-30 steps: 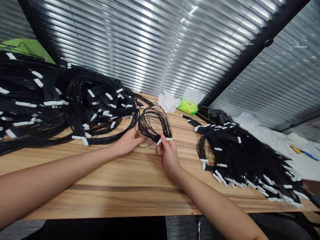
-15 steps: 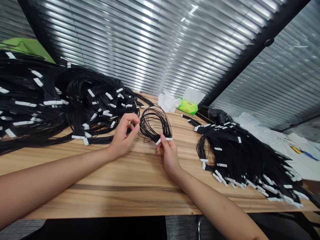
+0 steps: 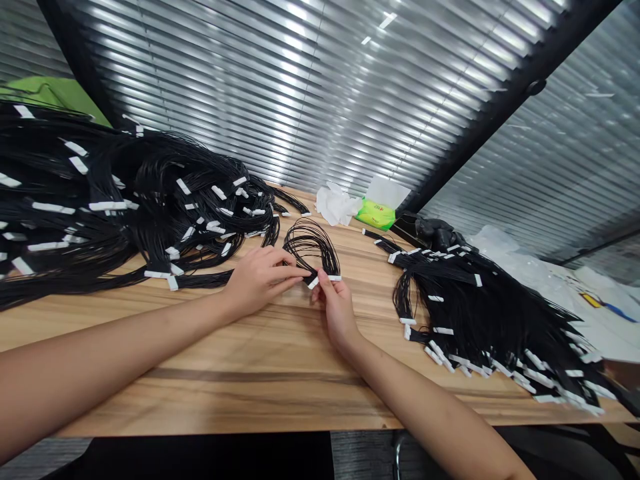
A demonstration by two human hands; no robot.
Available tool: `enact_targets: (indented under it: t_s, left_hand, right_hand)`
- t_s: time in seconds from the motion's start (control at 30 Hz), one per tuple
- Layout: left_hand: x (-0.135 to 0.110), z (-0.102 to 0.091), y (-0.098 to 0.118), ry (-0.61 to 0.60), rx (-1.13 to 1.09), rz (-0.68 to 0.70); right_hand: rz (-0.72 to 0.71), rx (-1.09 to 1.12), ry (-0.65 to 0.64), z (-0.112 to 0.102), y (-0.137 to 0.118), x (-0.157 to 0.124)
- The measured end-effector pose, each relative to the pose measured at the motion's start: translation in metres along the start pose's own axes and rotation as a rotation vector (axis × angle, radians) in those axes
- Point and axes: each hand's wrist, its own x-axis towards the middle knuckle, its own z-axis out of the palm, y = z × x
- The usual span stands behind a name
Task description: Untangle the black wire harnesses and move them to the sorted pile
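Observation:
A black wire harness (image 3: 326,250) with white connectors on its ends is bent into a loop above the middle of the table. My right hand (image 3: 339,303) pinches its two ends together, where a white connector (image 3: 313,283) shows beside the thumb. From the left, my left hand (image 3: 265,277) reaches to the same harness, thumb and fingers closed on the wires just behind that connector. How many strands lie between those fingertips is too small to make out.
A big heap of similar harnesses (image 3: 150,193) covers the table's left side. On the right lies another pile (image 3: 480,307), its connectors toward the front edge. A green tissue pack (image 3: 376,213) and crumpled tissue (image 3: 336,203) sit at the back by the blinds (image 3: 280,93).
My left hand has moved right and down from the loop's left side to the wires near the connector, its fingers closing there. My right hand keeps its grip; the loop has narrowed slightly.

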Motion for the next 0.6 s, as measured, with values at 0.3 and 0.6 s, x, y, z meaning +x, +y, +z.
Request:
enact_targets:
  t_s: [0.3, 0.6]
  left_hand:
    - [0.002, -0.001, 0.004, -0.109, 0.073, 0.023]
    - [0.001, -0.001, 0.010, -0.266, -0.010, -0.167]
  right_hand:
    - [-0.005, -0.100, -0.053, 0.001, 0.001, 0.000]
    - [-0.019, -0.136, -0.095, 0.000, 0.002, 0.004]
